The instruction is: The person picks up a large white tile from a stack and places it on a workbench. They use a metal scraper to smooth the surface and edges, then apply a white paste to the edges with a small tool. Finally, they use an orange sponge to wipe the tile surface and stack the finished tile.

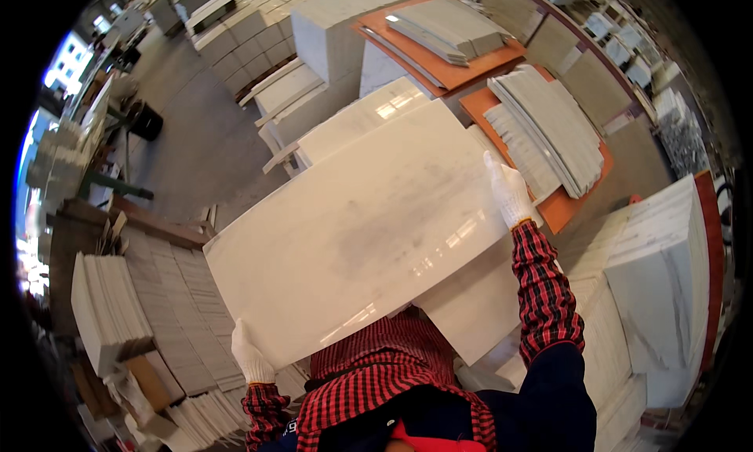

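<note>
A large polished marble slab (353, 224), white with faint grey veining, is held in front of my body, slanting up to the right. My left hand (251, 356), in a white glove, grips its lower left corner. Its right edge is in my right hand (510, 191), gloved the same way, with the thumb side along the edge and most fingers hidden. Window light glints off the glossy face. Beneath the slab shows another pale slab (471, 299), and a further polished slab (369, 111) lies beyond its far edge.
Stacked thin tiles (549, 130) rest on orange boards at the right, with more tiles (447, 28) on an orange board (502, 56) behind. Stone stacks stand at the left (110, 311) and right (651, 287). A black bucket (144, 121) stands on the grey floor (196, 138).
</note>
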### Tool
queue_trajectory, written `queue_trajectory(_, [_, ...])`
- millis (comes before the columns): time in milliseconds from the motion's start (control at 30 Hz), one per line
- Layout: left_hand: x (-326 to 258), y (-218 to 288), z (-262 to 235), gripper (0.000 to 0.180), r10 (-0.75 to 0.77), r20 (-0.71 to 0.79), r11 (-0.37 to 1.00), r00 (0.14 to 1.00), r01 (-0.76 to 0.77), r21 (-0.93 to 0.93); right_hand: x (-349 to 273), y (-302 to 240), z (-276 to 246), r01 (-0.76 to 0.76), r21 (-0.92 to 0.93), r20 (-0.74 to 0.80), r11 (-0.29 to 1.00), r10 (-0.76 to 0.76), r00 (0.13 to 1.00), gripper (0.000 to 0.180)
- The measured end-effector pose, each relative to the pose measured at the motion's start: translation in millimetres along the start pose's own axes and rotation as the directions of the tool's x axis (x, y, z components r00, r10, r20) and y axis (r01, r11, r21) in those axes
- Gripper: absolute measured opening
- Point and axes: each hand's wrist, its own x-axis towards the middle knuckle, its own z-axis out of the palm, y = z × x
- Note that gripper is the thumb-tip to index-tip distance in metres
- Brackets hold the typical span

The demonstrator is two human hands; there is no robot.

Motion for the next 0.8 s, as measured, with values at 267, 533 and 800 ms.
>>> queue_trajectory(267, [-90,-95,-39,0.048,-0.092,-0.025,0.933,0.995,0.077,-0.350,71,-70,44,0.243,-0.123,0.224,0.962,-0.211,0.951,0.071])
queue_trajectory(533, [-169,-104,11,0.046,-0.249,0.210,0.784,0.945,0.324,-0.530,103,-92,54,0.453,-0.189,0.217,0.871,-0.412,0.885,0.059])
queue_trajectory(800, [-186,-128,17,0.063,-0.313,0.292,0.832,0.904,0.409,-0.375,27,-127,-17,0.801,0.132,0.050,0.584,-0.811,0.583,0.050])
